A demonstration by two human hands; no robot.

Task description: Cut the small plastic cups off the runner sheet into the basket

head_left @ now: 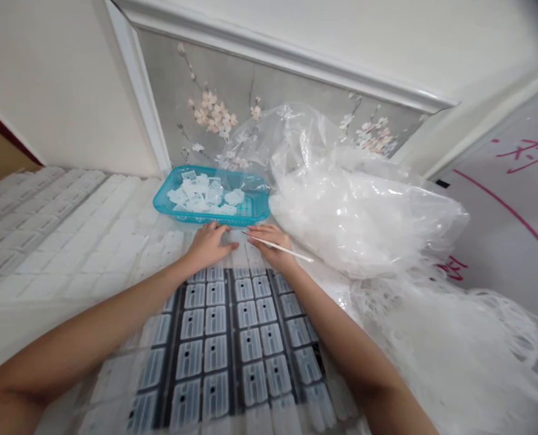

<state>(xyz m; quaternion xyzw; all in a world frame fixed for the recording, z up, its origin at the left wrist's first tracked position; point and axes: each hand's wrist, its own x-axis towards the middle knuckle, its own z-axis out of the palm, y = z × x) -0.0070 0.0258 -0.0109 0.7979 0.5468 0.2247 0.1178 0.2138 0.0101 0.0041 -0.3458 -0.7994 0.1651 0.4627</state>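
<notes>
My left hand rests at the far end of the rows of pieces, just in front of the blue basket, its thumb and fingers apart and nothing visible in it. My right hand holds a thin white stick with a dark tip, which points left toward my left hand. Between and below my hands lie rows of translucent rectangular plastic pieces on a dark surface, many with a small black dot. Small clear-white pieces are heaped in the blue basket.
A large clear plastic bag of white items stands right of the basket. Tangled white plastic strips lie at the right. More white pieces cover the left side. A framed floral panel and a board with red writing stand behind.
</notes>
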